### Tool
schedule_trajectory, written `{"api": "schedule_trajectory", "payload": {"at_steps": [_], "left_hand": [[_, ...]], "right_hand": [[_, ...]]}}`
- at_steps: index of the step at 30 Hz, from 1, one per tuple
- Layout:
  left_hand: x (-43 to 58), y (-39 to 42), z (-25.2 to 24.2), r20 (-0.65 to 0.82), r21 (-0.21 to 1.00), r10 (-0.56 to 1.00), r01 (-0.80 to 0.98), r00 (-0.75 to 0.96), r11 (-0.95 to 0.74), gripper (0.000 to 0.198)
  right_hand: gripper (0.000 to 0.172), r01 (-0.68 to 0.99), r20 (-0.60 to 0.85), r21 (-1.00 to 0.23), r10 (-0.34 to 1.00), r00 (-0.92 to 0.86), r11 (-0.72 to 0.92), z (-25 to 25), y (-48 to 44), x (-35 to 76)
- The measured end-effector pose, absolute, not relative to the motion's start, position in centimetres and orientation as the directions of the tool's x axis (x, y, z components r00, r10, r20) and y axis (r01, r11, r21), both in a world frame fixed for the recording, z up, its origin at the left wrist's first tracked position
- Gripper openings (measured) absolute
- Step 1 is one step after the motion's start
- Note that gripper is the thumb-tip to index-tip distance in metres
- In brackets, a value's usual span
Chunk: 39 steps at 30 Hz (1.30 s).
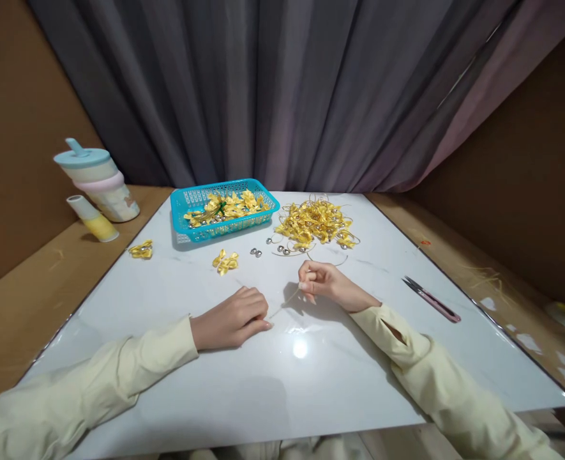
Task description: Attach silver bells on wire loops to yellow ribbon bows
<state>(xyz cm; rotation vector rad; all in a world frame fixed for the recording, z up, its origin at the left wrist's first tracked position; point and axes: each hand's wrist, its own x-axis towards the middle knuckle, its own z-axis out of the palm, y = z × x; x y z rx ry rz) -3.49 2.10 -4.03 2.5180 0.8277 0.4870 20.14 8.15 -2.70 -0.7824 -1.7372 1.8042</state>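
Note:
A thin tan cord (289, 298) runs between my two hands above the white tabletop. My left hand (237, 317) is closed on its near end, thumb pointing right, with the fingers curled under. My right hand (327, 285) pinches the far end between thumb and fingertips. Beyond my left hand lies a small group of yellow ribbon flowers (225, 262). Two silver bells (256, 252) sit to the right of them. Behind my right hand is a heaped pile of yellow ribbon flowers (315, 220) with cords and bells attached.
A blue plastic basket (186, 233) holds more yellow flowers. Another yellow flower piece (141, 249) lies at the left edge. Pink-handled thread snips (433, 299) lie at right. A lidded cup (105, 182) and a yellow-and-white bottle (94, 219) stand at left. A grey curtain (263, 96) hangs behind.

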Motion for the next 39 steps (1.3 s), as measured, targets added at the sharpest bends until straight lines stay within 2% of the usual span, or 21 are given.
{"api": "schedule_trajectory", "payload": {"at_steps": [4,7,10,13,15,17,20,22,24,27,31,35,39], "left_hand": [[-3.7,2.0,-4.1,0.182,0.57,0.708,0.513,0.683,-0.642,0.022],[-3.3,2.0,-3.2,0.15,0.701,0.805,0.513,0.574,-0.496,0.017],[-2.1,2.1,-1.2,0.066,0.875,0.841,0.375,0.537,-0.308,0.046],[-0.6,2.3,0.9,-0.047,0.972,0.751,0.204,0.659,-0.118,0.039],[0.0,2.3,1.9,-0.078,0.968,0.747,0.229,0.66,-0.102,0.031],[0.2,2.0,2.6,-0.024,0.924,0.783,0.313,0.622,-0.22,0.029],[-0.2,1.1,3.4,0.041,0.838,0.737,0.378,0.675,-0.393,0.027],[-0.5,0.4,3.6,-0.007,0.834,0.701,0.391,0.713,-0.389,0.028],[-0.5,-0.4,3.7,-0.092,0.869,0.693,0.397,0.715,-0.295,0.03],[0.1,-1.4,3.4,-0.216,0.931,0.685,0.358,0.695,-0.07,0.032],[1.5,-2.3,2.9,-0.275,0.96,0.758,0.205,0.591,0.188,0.025],[2.9,-2.9,3.0,-0.307,0.949,0.83,0.088,0.467,0.301,0.024],[3.6,-3.5,3.1,-0.348,0.935,0.876,0.058,0.335,0.349,0.025]], "right_hand": [[0.03,0.026,-0.042,-0.999,0.724,-0.689,-0.034,-2.3,8.0,20.3],[0.026,0.054,-0.036,-0.999,0.697,-0.716,0.004,-0.9,7.6,19.9],[0.024,0.115,-0.042,-0.99,0.616,-0.787,0.078,1.8,7.0,18.9],[0.017,0.181,-0.038,-0.957,0.523,-0.851,0.225,4.7,6.6,18.1],[0.014,0.227,-0.025,-0.9,0.476,-0.879,0.373,6.2,6.4,18.1],[0.013,0.24,-0.009,-0.843,0.434,-0.901,0.482,7.2,6.2,18.6],[0.014,0.242,-0.001,-0.802,0.404,-0.915,0.545,7.5,5.0,20.0],[0.017,0.287,0.015,-0.75,0.449,-0.893,0.596,7.1,3.2,21.0],[0.015,0.355,0.089,-0.666,0.542,-0.836,0.656,6.2,1.0,21.7],[0.014,0.427,0.295,-0.583,0.669,-0.682,0.692,4.2,-2.2,21.8],[0.018,0.54,0.523,-0.497,0.731,-0.439,0.679,0.8,-3.9,20.7],[0.024,0.601,0.614,-0.453,0.719,-0.326,0.659,-1.6,-3.5,19.7],[0.023,0.68,0.603,-0.432,0.75,-0.272,0.593,-2.4,-3.6,18.9]]}}
